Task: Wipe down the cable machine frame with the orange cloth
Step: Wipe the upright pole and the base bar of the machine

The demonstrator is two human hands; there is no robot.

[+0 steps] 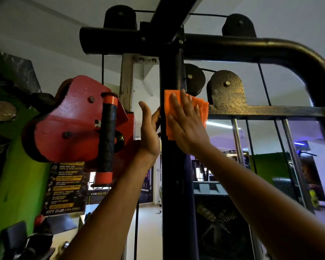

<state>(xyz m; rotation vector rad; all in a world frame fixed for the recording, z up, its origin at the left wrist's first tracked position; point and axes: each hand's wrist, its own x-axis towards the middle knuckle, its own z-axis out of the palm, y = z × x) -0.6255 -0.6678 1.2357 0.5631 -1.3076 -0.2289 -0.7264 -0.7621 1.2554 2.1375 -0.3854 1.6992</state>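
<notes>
Pressing hand: the right hand [186,121] lies flat, fingers straight and spread, on the orange cloth [169,113], holding it against the black upright post [170,175] of the cable machine frame.
Orange cloth: folded, covering the front face of the post at about the height of the lower pulleys; its right part sticks out past the post edge towards the black pulley bracket [226,91].
Left hand: the left hand [148,132] is raised just left of the post, thumb up, fingers bent round the post's left edge; how firmly it holds cannot be told, since the fingertips are hidden behind the post.
Frame above: a black crossbar [214,45] runs over the post and curves down on the right, with two pulley housings and a thin cable on top.
Left side: a red pulley carriage [68,119] sits on a steel column, with a black grip handle [107,139] with red ends hanging in front of it.
Background: a green wall [17,184] and a dark poster [64,188] with yellow gym rules lie beyond the left arm; chrome guide rods [237,143] stand to the right of the post.
</notes>
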